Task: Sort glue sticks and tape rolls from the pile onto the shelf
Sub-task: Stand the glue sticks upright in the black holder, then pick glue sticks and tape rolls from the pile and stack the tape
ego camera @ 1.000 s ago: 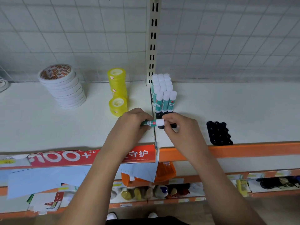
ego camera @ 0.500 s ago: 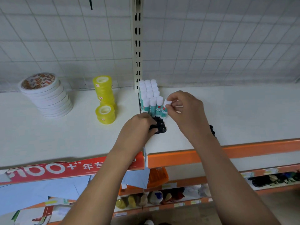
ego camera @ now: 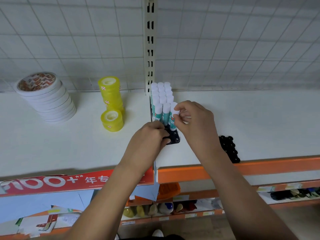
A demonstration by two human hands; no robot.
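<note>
glue stick (ego camera: 173,116), flat between both hands a second ago, now stands in the front row of the black holder (ego camera: 175,139) on the shelf (ego camera: 259,118); right hand (ego camera: 194,122) pinches its cap, left hand (ego camera: 149,141) curls its fingers on the holder edge, so probably seated, release next.

- Wire grid (ego camera: 69,40) — white, at the back.
- Slotted post (ego camera: 150,40), upright mid-grid.
- Red banner (ego camera: 52,183), white print, front left.
- Blue sheets (ego camera: 43,203) under the banner.
- Black tray (ego camera: 229,149) — flat, at right.
- Small bottles (ego camera: 155,209) on a lower level.
</note>
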